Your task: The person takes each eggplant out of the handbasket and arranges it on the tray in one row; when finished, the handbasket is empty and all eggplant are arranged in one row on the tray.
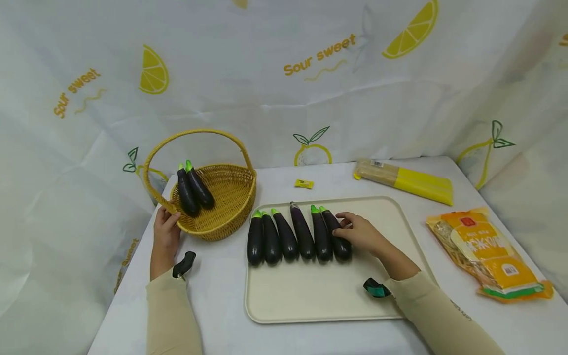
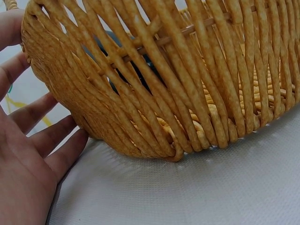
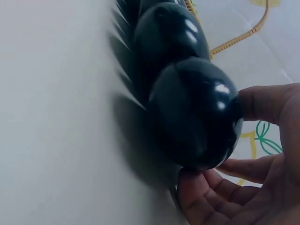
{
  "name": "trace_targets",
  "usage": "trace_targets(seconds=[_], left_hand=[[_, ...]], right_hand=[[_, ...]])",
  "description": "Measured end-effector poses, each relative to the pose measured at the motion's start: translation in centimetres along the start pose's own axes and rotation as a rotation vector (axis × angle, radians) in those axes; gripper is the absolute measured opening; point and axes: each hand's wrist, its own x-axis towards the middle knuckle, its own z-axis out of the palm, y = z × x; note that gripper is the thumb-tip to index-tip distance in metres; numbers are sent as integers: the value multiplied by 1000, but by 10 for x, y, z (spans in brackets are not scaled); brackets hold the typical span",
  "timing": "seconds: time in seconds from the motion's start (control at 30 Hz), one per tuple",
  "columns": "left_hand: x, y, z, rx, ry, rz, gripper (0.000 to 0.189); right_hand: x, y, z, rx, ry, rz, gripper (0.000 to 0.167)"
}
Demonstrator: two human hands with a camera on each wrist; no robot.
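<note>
At the bottom edge of the frame, two beige sleeves [image 1: 172, 315] reach over a white tablecloth [image 1: 222, 305]. Right of centre lies a cream tray [image 1: 310, 301]. On it, at the middle right, the right hand [image 1: 361, 234] grips the rightmost eggplant [image 1: 342, 249], thumb on one side and bent fingers on the other; the right wrist view shows this eggplant against its neighbour. Five more eggplants [image 1: 303, 236] stretch leftward in a row along the tray's left half, stems toward the top of the frame.

At the right edge sits an orange food bag [image 1: 492, 254]. At centre left, the left hand [image 1: 167, 231] holds the left end of a wicker basket [image 1: 228, 192], thumb over the rim and fingers round the outside. Two eggplants [image 1: 188, 195] lie side by side in the basket's left part, green stems up.

Farther back are a small yellow sachet [image 1: 303, 184] at centre and a long tan-and-yellow packet [image 1: 404, 181] at upper right. Behind everything hangs a white curtain [image 1: 222, 64] printed with lemon slices and "Sour sweet".
</note>
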Motion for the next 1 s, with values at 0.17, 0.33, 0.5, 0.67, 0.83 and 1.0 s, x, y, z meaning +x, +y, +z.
trace_targets(seconds=[0.17, 0.33, 0.5, 0.67, 0.83, 1.0], left_hand=[[0, 1, 0, -20, 1, 17, 33], [0, 0, 1, -37, -4, 13, 32], [1, 1, -1, -32, -6, 15, 32], [2, 0, -3, -17, -21, 3, 33], [1, 3, -5, 0, -11, 1, 35], [1, 0, -3, -21, -18, -8, 34]], right_hand=[[-4, -4, 0, -67, 10, 15, 63], [-5, -6, -5, -115, 36, 1, 63], [0, -22, -14, -148, 76, -46, 60], [23, -65, -10, -177, 56, -113, 57], [70, -129, 27, -232, -10, -287, 51], [114, -188, 76, -261, -97, -380, 49]])
